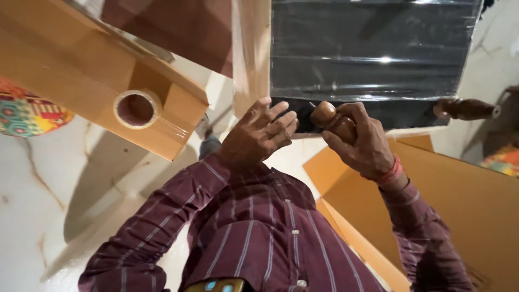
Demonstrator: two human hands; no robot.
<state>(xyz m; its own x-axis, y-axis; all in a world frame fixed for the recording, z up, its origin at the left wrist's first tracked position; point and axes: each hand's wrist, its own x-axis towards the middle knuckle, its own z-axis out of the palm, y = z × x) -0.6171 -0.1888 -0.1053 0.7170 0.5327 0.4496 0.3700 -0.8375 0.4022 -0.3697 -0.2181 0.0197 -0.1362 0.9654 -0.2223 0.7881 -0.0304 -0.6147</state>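
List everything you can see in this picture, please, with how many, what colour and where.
Wooden handle: one, brown, turned, held in the right hand at centre.
Wrapped panel: one, black under clear film, top centre to right.
Tape roll: one, clear on a pale core, lying on the board at upper left.
Wooden board: one, orange-brown, upper left.
Flat boards: several, orange-brown, lower right.
Turned wooden leg: one, dark brown, right edge.
Floor: white marble, left.
Shirt: one, maroon with pale stripes, bottom centre.
Left hand: one, fingers on the panel's edge.
Right hand: one, red thread at the wrist.
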